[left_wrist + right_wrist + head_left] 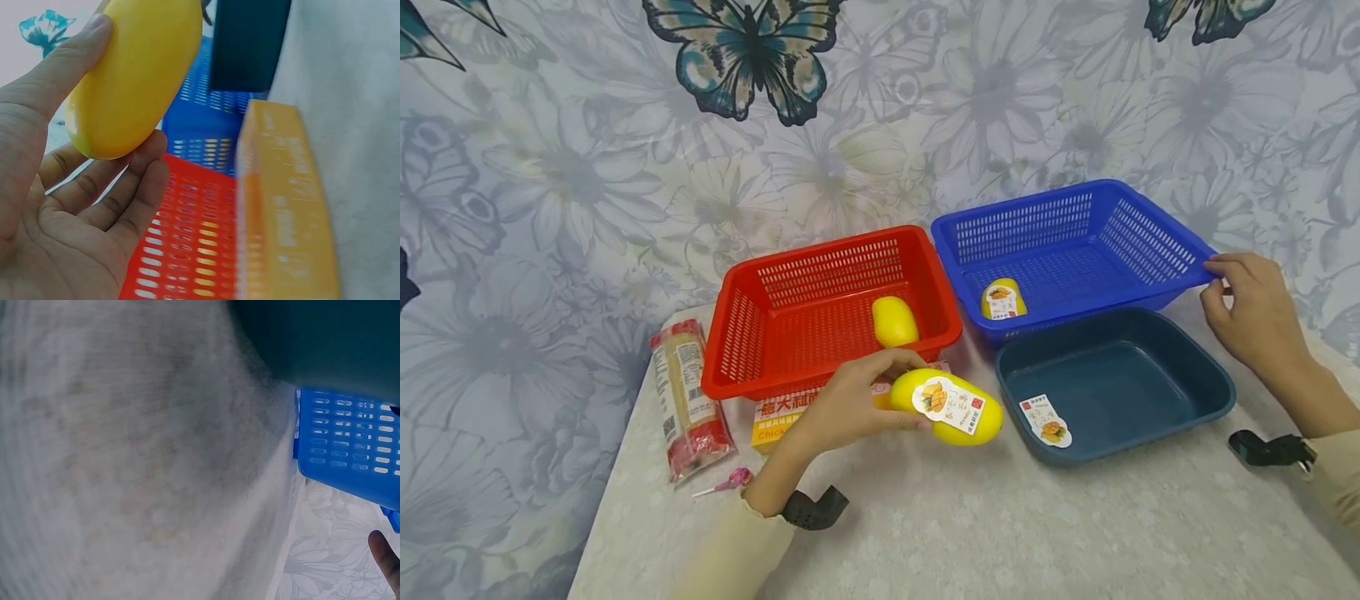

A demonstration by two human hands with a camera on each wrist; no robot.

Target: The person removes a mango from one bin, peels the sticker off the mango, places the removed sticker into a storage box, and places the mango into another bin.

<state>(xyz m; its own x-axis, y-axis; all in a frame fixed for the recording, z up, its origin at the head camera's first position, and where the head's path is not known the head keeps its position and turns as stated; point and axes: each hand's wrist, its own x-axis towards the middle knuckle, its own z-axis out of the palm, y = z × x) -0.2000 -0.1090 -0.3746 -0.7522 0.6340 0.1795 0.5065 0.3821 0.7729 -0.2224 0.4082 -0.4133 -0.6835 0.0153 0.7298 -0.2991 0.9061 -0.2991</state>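
A yellow mango (988, 414) with a white printed label is held between the thumb and fingers of my left hand (865, 396), above the table in front of the red basket (831, 379). The left wrist view shows the same mango (140, 75) from its unlabelled side. My right hand (1258, 312) grips the right corner of the blue basket's (1165, 292) rim with its fingertips; in the right wrist view only one finger shows. A second mango (895, 322) lies inside the red basket. Inside the blue basket sits another labelled mango (1004, 300).
A dark teal tray (1120, 387) stands before the blue basket, with a mango label (1047, 421) at its left end. Left of the red basket lie a red-ended food packet (692, 400) and a lollipop (735, 479). A yellow box (778, 417) lies against the red basket's front.
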